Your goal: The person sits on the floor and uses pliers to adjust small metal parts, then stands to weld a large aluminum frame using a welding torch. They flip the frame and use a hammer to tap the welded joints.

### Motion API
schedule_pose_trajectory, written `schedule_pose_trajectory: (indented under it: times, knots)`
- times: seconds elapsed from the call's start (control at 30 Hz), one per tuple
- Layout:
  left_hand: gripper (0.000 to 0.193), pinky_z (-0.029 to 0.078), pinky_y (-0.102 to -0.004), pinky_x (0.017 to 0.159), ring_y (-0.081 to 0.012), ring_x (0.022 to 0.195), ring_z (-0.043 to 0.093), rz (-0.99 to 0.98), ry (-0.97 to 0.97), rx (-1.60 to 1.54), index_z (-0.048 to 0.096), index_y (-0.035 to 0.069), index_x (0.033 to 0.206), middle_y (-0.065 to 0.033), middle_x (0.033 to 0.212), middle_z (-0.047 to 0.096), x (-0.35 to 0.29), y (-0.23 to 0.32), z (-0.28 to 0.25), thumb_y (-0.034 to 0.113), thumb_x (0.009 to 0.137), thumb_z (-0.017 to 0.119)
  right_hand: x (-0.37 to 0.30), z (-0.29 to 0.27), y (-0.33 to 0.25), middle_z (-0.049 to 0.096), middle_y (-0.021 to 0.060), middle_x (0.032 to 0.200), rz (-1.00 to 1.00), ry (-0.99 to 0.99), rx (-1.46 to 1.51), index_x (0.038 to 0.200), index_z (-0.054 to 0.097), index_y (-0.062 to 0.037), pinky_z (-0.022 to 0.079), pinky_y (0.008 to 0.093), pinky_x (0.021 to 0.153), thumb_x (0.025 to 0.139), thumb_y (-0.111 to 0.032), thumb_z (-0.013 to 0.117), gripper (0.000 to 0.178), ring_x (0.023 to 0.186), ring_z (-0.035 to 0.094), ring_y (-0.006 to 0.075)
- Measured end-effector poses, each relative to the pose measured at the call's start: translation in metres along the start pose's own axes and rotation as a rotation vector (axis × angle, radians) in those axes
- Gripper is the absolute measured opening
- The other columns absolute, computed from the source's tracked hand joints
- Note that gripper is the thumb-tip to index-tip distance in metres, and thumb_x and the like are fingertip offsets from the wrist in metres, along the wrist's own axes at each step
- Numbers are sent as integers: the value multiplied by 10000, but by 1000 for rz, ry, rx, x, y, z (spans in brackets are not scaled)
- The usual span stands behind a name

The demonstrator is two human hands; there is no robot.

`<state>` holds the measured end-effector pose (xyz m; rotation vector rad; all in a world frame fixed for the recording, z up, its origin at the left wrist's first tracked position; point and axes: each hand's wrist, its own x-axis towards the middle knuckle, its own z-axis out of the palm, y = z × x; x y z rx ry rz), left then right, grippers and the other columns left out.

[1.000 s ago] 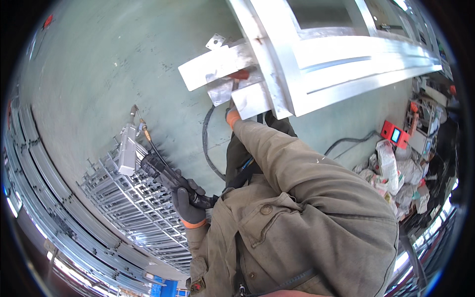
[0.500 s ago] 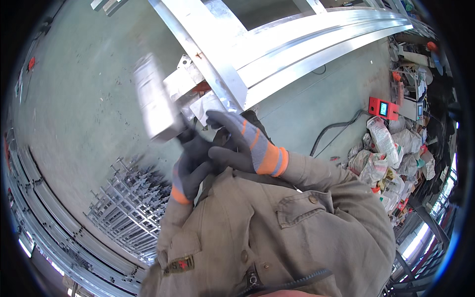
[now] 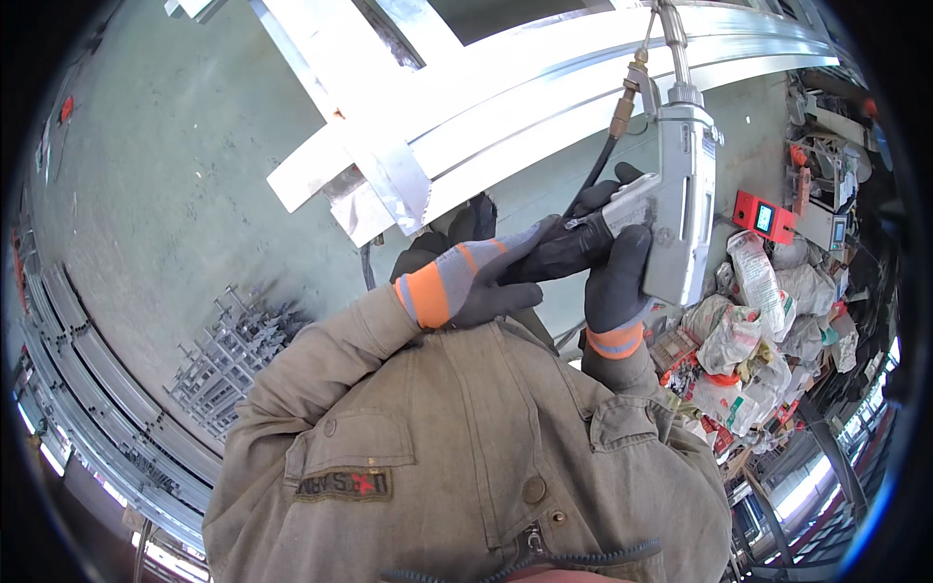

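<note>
A silver welding gun (image 3: 683,194) is held upright at the right, its long nozzle directed away from me. My right hand (image 3: 618,277), gloved in grey and orange, wraps round its grip, with fingers showing on the far side. My left hand (image 3: 481,282), in a matching glove, closes on the black sleeve (image 3: 559,255) at the rear of the grip. A thin black hose with brass fittings (image 3: 622,112) runs along the gun's left side. Beyond my hands lies a shiny metal frame (image 3: 505,117); the nozzle passes in front of its far part.
Small metal frames (image 3: 228,355) are stacked on the floor at left, beside long metal profiles (image 3: 107,398). At right are a red box with a screen (image 3: 763,216) and a heap of white sacks (image 3: 753,345). The metal frame's near corner juts towards me.
The welding gun has swung from the left, where it was blurred, to the right. My right hand has moved right onto its grip, and my left hand now holds the black sleeve.
</note>
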<state>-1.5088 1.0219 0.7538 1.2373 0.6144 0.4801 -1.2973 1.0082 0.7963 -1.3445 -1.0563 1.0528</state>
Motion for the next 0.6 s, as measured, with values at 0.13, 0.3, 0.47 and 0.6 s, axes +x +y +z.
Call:
schedule_pose_trajectory:
  times: [0.13, 0.3, 0.47, 0.6]
  knots:
    - [637, 556, -394, 1120, -227, 1315, 683, 72, 41, 309, 610, 86, 1619, -131, 1498, 704, 14, -28, -59, 146, 1024, 829, 26, -26, -4, 685, 175, 1266, -10, -144, 3, 1566, 473, 62, 586, 363, 948, 1123, -283, 560, 568, 1113, 678, 214]
    - [625, 533, -377, 1121, -265, 1339, 675, -146, 1141, 665, 609, 11, 1584, -203, 1490, 697, 52, -86, -333, 413, 1110, 669, 63, -53, -34, 699, 137, 1110, 83, -333, -79, 1310, 639, 33, 546, 329, 789, 1065, -177, 618, 323, 943, 662, 192]
    - [893, 411, -501, 1280, -447, 1525, 534, -697, 1212, 1476, 489, 18, 1668, -329, 1662, 516, 90, -129, -466, 652, 1057, 637, 99, -45, -48, 793, 159, 1096, 269, -647, -446, 1333, 721, 57, 599, 364, 835, 1014, -59, 723, 340, 951, 762, 233]
    - [930, 374, -497, 1313, -516, 1560, 457, -567, 1643, 1044, 419, -81, 1663, -370, 1679, 463, 141, -123, -435, 651, 1100, 532, 114, -10, -28, 811, 171, 1135, 642, -702, -338, 1366, 710, 56, 605, 358, 876, 1033, -82, 735, 361, 988, 771, 214]
